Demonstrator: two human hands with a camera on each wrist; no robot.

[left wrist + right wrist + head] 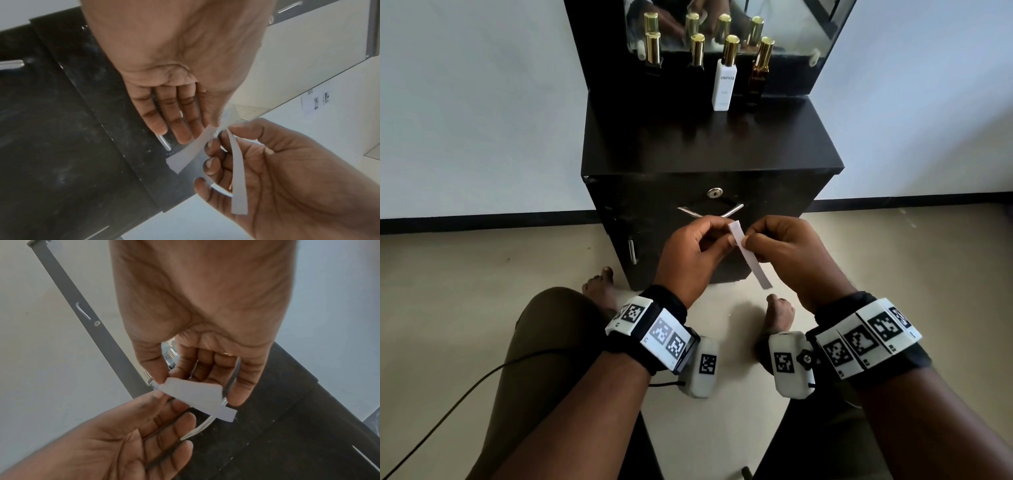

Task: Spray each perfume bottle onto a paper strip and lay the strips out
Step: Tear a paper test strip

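Observation:
Both hands meet in front of the black cabinet [709, 144], pinching white paper strips. My left hand [726, 240] holds with thumb and forefinger one strip [190, 150] that points down-left. My right hand [748, 242] pinches a second strip [238, 175], which hangs through its palm; in the head view that long strip [751, 260] slants down to the right. The strips cross at the pinch. Several gold-capped perfume bottles stand at the back of the cabinet top: two dark ones [653, 51] [697, 51], a white one [724, 84] and an amber one [758, 77].
A mirror [784, 24] stands behind the bottles and reflects them. The cabinet front has a lock [714, 193] and a metal handle [732, 210] just behind my hands. My knees and bare feet are on the beige floor, and a black cable [465, 390] trails left.

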